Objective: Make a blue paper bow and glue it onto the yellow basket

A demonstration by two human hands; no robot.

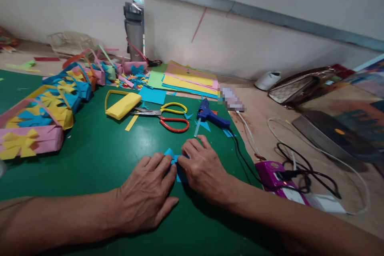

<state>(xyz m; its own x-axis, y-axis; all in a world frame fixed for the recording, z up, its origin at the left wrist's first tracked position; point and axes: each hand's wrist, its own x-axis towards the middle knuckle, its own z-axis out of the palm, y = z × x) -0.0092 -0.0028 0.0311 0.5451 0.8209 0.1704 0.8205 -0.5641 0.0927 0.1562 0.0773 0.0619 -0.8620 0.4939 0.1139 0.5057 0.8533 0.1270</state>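
A small blue paper piece [173, 161], folded like a bow, lies on the green mat between my hands. Bent over its left side, my left hand [149, 188] presses it with the fingertips while the thumb rests apart. At its right side my right hand [202, 168] pinches the paper between thumb and curled fingers. Both hands cover part of the piece. Beyond them lie scissors [175, 125] with one yellow and one red handle, and a blue glue gun [212, 116] with a clear stick. Left of the scissors is a small yellow paper basket [123, 105].
Paper baskets with bows [33, 140] line the left side. Coloured paper sheets [189, 80] and scraps lie at the back, near a grey bottle [134, 34]. The glue gun's black cord runs right to a purple power strip [276, 178]. A phone-like object [231, 99] is charging.
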